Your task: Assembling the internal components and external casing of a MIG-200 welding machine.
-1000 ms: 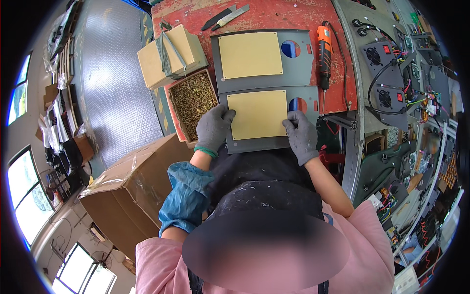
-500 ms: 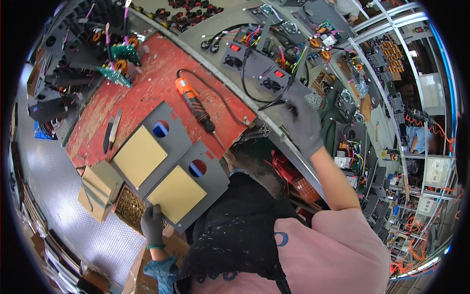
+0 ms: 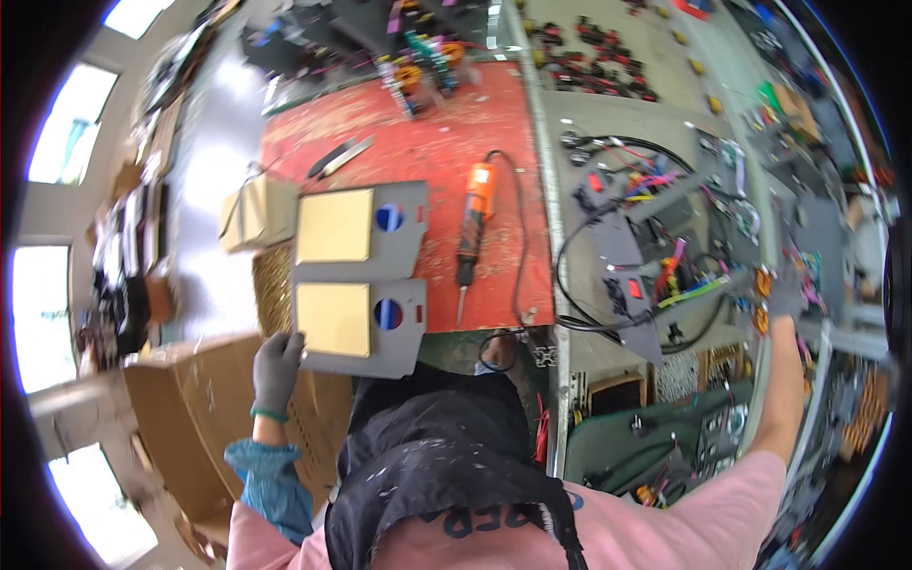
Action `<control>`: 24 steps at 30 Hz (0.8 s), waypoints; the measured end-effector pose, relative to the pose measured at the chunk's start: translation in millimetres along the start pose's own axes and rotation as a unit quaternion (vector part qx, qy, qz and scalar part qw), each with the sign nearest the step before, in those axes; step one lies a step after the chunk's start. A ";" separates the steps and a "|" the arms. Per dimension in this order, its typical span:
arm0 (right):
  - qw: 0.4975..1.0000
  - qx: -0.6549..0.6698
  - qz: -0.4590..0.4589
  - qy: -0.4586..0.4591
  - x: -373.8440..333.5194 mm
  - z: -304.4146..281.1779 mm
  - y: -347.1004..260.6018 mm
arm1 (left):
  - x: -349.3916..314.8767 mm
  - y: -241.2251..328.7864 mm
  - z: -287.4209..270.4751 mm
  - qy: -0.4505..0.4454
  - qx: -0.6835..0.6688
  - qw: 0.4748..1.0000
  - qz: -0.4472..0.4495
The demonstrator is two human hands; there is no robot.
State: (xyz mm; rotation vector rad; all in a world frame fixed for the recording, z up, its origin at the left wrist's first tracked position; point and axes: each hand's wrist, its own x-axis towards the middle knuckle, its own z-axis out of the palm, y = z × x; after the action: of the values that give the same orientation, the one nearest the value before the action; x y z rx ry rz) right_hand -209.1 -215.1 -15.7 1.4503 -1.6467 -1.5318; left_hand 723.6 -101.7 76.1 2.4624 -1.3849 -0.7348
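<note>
My left hand (image 3: 276, 372), in a grey glove, grips the left edge of the nearer grey panel (image 3: 399, 350). A tan sheet (image 3: 332, 319) lies on that panel, beside a round hole. Just beyond it is a matching grey panel (image 3: 407, 255) with its own tan sheet (image 3: 334, 226). Both lie at the near left of the red worktop (image 3: 432, 123). Far to the right, my right hand (image 3: 785, 293) reaches among coils and circuit parts; its fingers are blurred. An orange and black electric screwdriver (image 3: 477, 204) rests on the worktop, right of the panels.
Two slim knives (image 3: 344, 158) lie beyond the panels. Small brass-coloured fasteners fill a box (image 3: 273, 285) beside a carton (image 3: 256, 214). A large cardboard box (image 3: 195, 408) stands at left. On the right bench, a black cable (image 3: 560, 261) loops round grey units with red switches (image 3: 634, 287).
My view has swung, so the worktop now looks straighter. My right hand has moved away from the grey switch units, farther right over the bench. My left hand stays at the nearer panel's edge.
</note>
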 end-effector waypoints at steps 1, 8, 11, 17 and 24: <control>1.000 0.006 0.005 0.003 4.5 11.0 -0.4 | -7.3 8.0 -0.6 0.007 0.012 1.000 -0.013; 0.950 0.305 0.055 -0.044 -58.1 41.3 26.8 | -20.1 36.5 9.6 -0.029 0.046 0.998 -0.019; 0.920 0.377 0.097 -0.034 -108.7 25.9 50.8 | -16.1 42.2 11.6 -0.044 0.016 0.999 0.009; 0.887 0.432 0.136 0.094 -222.2 -72.5 131.2 | -14.3 82.7 19.3 -0.107 -0.129 0.973 0.160; 0.805 0.549 -0.012 0.225 -347.2 -312.5 178.8 | -4.8 130.8 62.4 -0.173 -0.323 0.837 0.406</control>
State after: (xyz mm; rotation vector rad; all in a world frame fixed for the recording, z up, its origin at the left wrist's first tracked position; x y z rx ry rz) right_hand 111.0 -70.6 340.5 2.1151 -2.2560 -0.0119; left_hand 592.7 -163.9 79.8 1.0990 -1.7168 -1.1760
